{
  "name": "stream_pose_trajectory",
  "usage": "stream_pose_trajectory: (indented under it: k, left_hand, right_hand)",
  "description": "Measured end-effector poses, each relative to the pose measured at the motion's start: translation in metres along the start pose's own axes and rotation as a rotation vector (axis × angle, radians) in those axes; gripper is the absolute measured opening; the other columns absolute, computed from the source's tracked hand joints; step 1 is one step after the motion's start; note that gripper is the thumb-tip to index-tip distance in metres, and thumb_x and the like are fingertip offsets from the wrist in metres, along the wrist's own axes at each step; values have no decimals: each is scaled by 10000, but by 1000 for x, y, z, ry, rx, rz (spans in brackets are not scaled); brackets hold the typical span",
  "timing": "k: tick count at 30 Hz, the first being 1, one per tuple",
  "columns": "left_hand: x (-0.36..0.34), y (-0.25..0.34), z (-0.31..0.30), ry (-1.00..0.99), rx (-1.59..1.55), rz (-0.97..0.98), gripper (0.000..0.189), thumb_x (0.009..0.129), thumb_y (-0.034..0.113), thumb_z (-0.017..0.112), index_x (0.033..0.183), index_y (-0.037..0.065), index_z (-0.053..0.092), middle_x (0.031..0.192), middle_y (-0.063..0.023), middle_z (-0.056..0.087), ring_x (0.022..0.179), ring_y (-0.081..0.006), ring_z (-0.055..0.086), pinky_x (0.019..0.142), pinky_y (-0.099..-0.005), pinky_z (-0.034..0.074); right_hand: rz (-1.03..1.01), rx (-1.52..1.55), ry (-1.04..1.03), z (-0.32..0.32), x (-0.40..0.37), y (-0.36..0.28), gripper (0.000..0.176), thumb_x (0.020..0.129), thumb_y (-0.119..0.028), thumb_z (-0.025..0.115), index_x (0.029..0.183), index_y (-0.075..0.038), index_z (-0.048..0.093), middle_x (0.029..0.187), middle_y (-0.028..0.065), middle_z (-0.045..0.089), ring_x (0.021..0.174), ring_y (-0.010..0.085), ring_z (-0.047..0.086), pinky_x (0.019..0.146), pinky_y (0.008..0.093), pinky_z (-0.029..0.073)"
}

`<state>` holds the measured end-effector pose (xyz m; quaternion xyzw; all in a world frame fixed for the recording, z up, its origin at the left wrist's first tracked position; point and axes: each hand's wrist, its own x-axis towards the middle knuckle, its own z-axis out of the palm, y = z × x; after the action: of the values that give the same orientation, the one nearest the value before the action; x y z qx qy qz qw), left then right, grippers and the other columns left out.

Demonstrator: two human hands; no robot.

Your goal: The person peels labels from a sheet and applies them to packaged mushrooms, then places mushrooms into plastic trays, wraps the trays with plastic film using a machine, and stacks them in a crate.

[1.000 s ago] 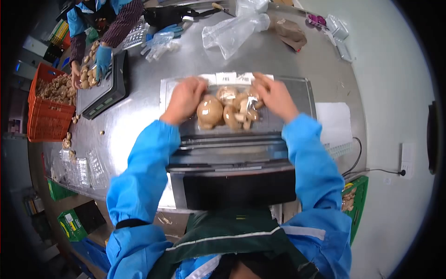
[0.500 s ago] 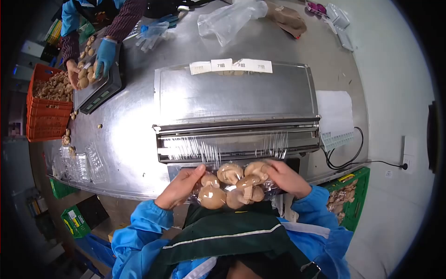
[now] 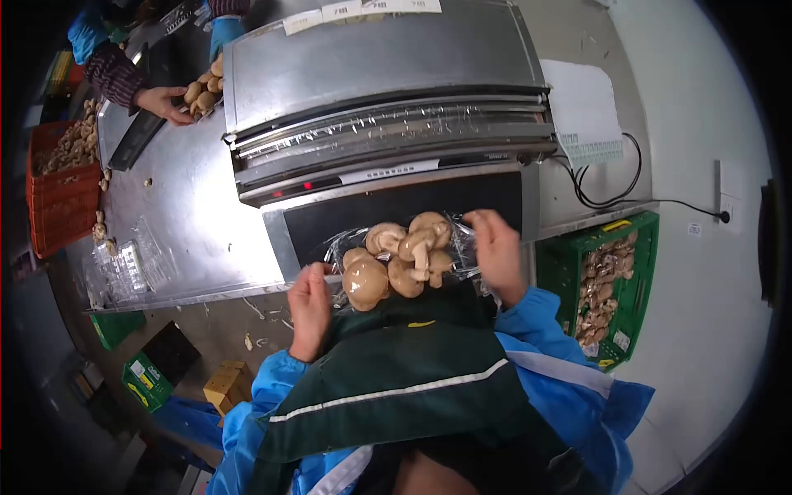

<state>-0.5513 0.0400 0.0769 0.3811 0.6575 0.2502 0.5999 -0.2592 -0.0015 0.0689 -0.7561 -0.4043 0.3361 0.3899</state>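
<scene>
A pack of brown mushrooms (image 3: 396, 262) in clear plastic film lies in front of my body, overlapping the near edge of a black plate (image 3: 363, 216). Loose, crumpled film sticks out at both ends of the pack. At the left end, my left hand (image 3: 309, 312) pinches the film with thumb and fingertips. My right hand (image 3: 499, 257) is at the other end, fingers bent around the film edge there. Just beyond the plate stands a metal film-wrapping machine (image 3: 379, 62) with red lit digits on its front. Any tray beneath the mushrooms is hidden.
Across the table, another person's hand (image 3: 165, 103) holds mushrooms near an orange crate (image 3: 54, 210). Clear plastic trays (image 3: 132, 268) lie on the left. At right are a green crate (image 3: 639, 285) of mushrooms, a white sheet (image 3: 582, 103) and a black cable (image 3: 635, 177).
The pack has come away from the machine's film toward my body, and my hands have shifted to its film ends. My view has tilted down. The other person's hands have lifted mushrooms off the scale.
</scene>
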Motion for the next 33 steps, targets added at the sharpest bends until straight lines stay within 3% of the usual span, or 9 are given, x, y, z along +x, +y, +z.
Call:
stream_pose_trajectory:
  k: [4, 6, 8, 9, 14, 20, 28, 31, 33]
  left_hand:
    - [-4, -18, -24, -40, -2, -205, 319, 975, 296, 502, 856, 37, 645, 552, 88, 423, 503, -6, 370, 454, -196, 285]
    - [4, -77, -19, -120, 221, -136, 304, 971, 267, 507, 855, 28, 654, 598, 49, 510, 544, -64, 469, 485, -230, 365]
    - [30, -139, -8, -195, 235, -12, 277, 927, 253, 571, 807, 19, 659, 659, 10, 576, 639, -134, 559, 585, -275, 459]
    - [48, -166, -7, -418, 325, 379, 241, 895, 251, 603, 857, 19, 655, 735, -14, 604, 712, -143, 578, 662, -273, 474]
    - [47, -89, 55, -648, 186, 400, 249, 891, 249, 601, 980, 16, 601, 879, -50, 594, 811, -160, 576, 736, -281, 469]
    - [-6, 9, 70, -644, -126, 79, 343, 885, 246, 599, 1129, 13, 535, 1052, -93, 582, 930, -181, 573, 824, -291, 463]
    - [-34, 65, 144, -641, -182, -97, 409, 961, 223, 489, 1301, 5, 423, 1241, -128, 520, 1115, -215, 533, 945, -342, 460]
    - [-37, 43, 215, -800, -140, 25, 435, 954, 166, 490, 1349, 30, 370, 1284, -132, 485, 1156, -234, 511, 963, -372, 451]
    - [-50, 23, 258, -1002, 1, 73, 468, 933, 80, 503, 1373, 44, 346, 1311, -136, 468, 1177, -256, 501, 974, -387, 437]
  right_hand:
    - [14, -11, -62, -27, -29, 33, 156, 889, -48, 502, 936, 22, 633, 789, 148, 660, 668, 220, 637, 612, 335, 476]
    - [214, -132, -322, -20, -52, 68, 166, 878, -80, 513, 925, 19, 639, 773, 168, 651, 688, 226, 636, 638, 358, 483]
    - [192, 69, -387, 23, -69, 127, 209, 882, -142, 521, 951, 15, 640, 837, 158, 664, 756, 244, 636, 692, 377, 491]
    - [255, 222, -486, 42, -71, 136, 200, 880, -137, 527, 967, 11, 629, 855, 152, 657, 775, 238, 628, 706, 374, 487]
    - [275, 705, -796, 65, -78, 86, 210, 866, -113, 557, 1047, -7, 575, 948, 123, 623, 872, 212, 590, 775, 357, 470]
    - [73, 922, -822, 13, -100, 27, 309, 850, -84, 592, 1143, -30, 510, 1060, 89, 582, 989, 180, 545, 857, 337, 449]
    - [-169, 1102, -445, -28, -98, 24, 493, 829, -45, 639, 1272, -60, 424, 1209, 43, 527, 1144, 138, 485, 967, 310, 421]
    - [202, 1359, -4, -69, -119, 58, 688, 786, -69, 710, 1363, -69, 335, 1283, 39, 497, 1225, 160, 452, 1042, 337, 379]
    - [234, 1666, 504, -101, -126, 83, 712, 751, -121, 766, 1352, -91, 385, 1304, 64, 493, 1192, 220, 501, 1040, 411, 392]
